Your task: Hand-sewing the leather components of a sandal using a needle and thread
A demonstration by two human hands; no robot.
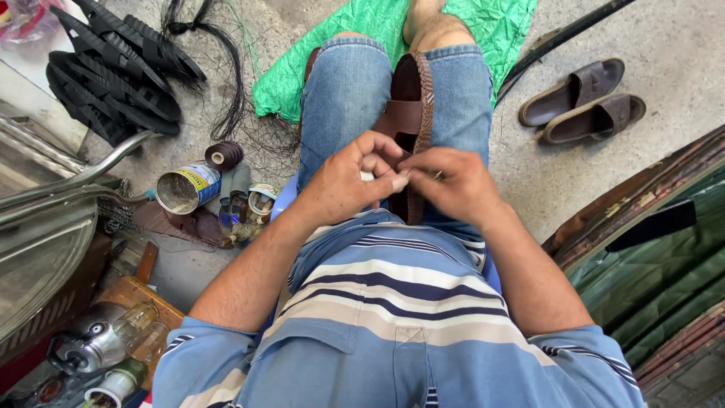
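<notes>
One camera sits on the person's head and looks almost straight down, close over the lap. The striped shirt (400,302) fills the bottom of the view, the knees point to the top, and the concrete floor (551,174) spreads to both sides. No second view shares the scene.
</notes>
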